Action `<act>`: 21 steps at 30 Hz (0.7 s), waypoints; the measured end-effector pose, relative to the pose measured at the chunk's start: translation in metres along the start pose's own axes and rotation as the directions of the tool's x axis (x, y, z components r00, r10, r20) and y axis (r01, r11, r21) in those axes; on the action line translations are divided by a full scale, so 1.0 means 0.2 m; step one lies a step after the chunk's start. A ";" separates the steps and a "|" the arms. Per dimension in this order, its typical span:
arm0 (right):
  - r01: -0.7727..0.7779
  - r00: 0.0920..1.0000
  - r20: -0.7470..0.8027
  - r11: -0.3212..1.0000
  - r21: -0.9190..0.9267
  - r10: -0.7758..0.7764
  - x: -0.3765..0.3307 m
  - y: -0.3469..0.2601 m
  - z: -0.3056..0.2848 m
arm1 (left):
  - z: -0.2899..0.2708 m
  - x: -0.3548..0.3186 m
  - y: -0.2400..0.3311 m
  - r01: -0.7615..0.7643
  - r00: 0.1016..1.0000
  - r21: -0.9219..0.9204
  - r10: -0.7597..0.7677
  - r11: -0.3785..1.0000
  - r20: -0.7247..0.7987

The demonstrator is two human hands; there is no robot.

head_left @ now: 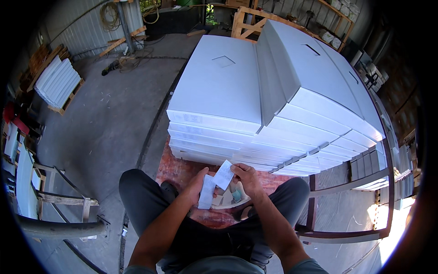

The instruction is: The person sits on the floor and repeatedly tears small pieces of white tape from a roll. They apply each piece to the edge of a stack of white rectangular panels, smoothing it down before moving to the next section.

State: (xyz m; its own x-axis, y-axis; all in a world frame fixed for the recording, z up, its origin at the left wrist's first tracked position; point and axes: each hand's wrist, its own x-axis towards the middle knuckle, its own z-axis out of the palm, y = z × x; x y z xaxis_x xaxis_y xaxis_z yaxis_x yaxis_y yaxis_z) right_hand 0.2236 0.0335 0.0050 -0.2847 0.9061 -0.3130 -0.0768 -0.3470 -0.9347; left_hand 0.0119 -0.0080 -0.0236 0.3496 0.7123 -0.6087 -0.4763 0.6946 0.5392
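Observation:
My left hand (196, 186) is closed around white printed paper slips (206, 193), which hang down past the fingers. Between thumb and fingers, my right hand (248, 178) pinches a single white slip (223, 175) tilted up beside them. The two papers almost meet, and I cannot tell whether they are joined. Below both hands, between my knees, sits a pale shallow container (245, 201) with white pieces and a blue-green item inside, partly covered by the hands. Just ahead rise stacked flat white cartons (219, 91), with a small printed patch on one side edge.
A taller stack of white cartons (315, 102) stands to the right. Under me is a reddish worn board (169, 166). Metal frames (391, 192) flank me on the right and a rail (59, 228) at lower left. A pallet of white panels (57, 82) stands far left.

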 end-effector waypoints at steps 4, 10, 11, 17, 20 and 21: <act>0.010 0.998 0.057 0.959 -0.283 0.006 -0.07 -0.12 0.07 | 0.02 -0.01 0.01 0.035 0.995 0.028 -0.032 0.999 -0.096; 0.111 0.992 0.109 0.880 -0.461 -0.068 -0.04 -0.01 0.09 | 0.04 0.00 -0.05 -0.092 0.993 0.185 0.103 0.978 -0.052; 0.069 0.993 0.120 0.889 -0.452 -0.016 -0.04 -0.03 0.08 | 0.03 0.01 -0.05 -0.111 0.992 0.189 0.121 0.976 -0.041; -0.147 0.975 0.186 0.980 0.131 0.121 -0.02 -0.04 0.05 | 0.01 0.01 -0.01 -0.163 0.986 0.116 0.157 0.980 0.062; -0.162 0.968 0.219 0.968 0.192 0.119 -0.03 -0.05 0.04 | 0.05 -0.04 0.03 -0.147 0.987 0.088 0.139 0.985 0.085; -0.159 0.968 0.222 0.968 0.193 0.114 -0.03 -0.05 0.04 | 0.06 -0.05 0.04 -0.142 0.987 0.085 0.135 0.986 0.091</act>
State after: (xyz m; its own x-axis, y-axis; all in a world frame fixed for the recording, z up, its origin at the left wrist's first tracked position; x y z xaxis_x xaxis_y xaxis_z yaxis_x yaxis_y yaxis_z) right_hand 0.2185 0.0300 0.0179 -0.4969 0.7838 -0.3724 -0.2138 -0.5265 -0.8229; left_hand 0.0149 -0.0092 -0.0062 0.3540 0.8055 -0.4753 -0.4508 0.5922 0.6678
